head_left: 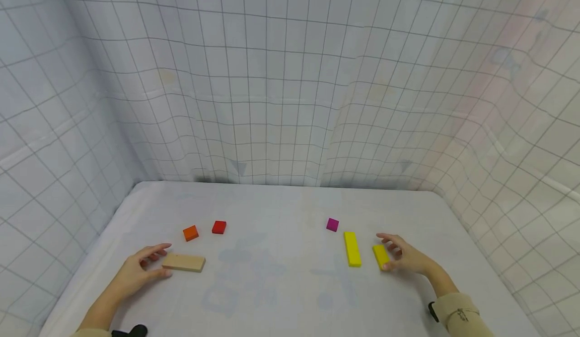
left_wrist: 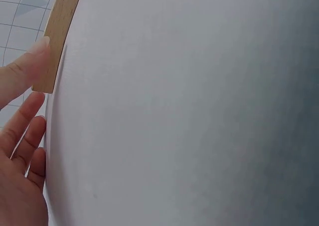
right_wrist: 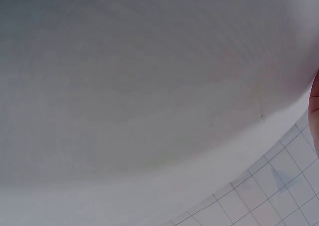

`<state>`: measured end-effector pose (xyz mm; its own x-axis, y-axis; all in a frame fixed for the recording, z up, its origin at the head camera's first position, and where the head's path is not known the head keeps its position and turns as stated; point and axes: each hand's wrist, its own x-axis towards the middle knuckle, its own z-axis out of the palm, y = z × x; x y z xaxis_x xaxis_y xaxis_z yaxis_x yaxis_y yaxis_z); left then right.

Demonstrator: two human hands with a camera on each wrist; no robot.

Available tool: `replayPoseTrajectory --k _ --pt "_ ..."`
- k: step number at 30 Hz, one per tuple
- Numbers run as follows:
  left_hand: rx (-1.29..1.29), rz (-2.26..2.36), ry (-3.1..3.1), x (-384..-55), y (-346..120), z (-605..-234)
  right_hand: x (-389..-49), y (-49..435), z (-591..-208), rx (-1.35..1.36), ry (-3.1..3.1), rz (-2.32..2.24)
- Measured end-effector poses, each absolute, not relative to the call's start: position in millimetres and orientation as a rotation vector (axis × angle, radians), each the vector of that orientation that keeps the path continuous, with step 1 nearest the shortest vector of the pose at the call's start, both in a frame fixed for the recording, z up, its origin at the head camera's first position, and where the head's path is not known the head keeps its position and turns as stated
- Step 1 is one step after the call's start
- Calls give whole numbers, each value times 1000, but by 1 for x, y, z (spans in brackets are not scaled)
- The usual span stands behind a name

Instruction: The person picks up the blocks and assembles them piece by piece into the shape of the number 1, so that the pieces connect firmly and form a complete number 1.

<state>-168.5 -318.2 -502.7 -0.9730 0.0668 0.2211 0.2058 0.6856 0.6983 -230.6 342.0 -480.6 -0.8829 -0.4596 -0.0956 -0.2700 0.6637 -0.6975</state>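
Observation:
On the left of the table, my left hand (head_left: 132,275) has its thumb and fingers spread around the left end of a plain wooden block (head_left: 183,262), lying flat. In the left wrist view the thumb overlaps that wooden block (left_wrist: 59,41), and the fingertips hang off its end. At the right, my right hand (head_left: 410,258) arches over a short yellow block (head_left: 380,257). Its thumb tip is right at the block's near end and its index finger reaches past the far end. Only a sliver of this hand shows in the right wrist view.
An orange block (head_left: 191,233) and a red block (head_left: 219,227) lie beyond the wooden one. A longer yellow block (head_left: 352,249) lies left of the short one, with a magenta cube (head_left: 333,224) behind it. Checked white curtains (head_left: 281,100) surround the white table (head_left: 281,296).

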Motion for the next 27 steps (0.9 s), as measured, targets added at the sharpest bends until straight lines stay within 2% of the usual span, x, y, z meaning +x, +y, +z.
replayPoseTrajectory --k 27 --pt "-295 -1127 -2710 -171 -319 -510 -230 350 -483 -498 2570 -1037"
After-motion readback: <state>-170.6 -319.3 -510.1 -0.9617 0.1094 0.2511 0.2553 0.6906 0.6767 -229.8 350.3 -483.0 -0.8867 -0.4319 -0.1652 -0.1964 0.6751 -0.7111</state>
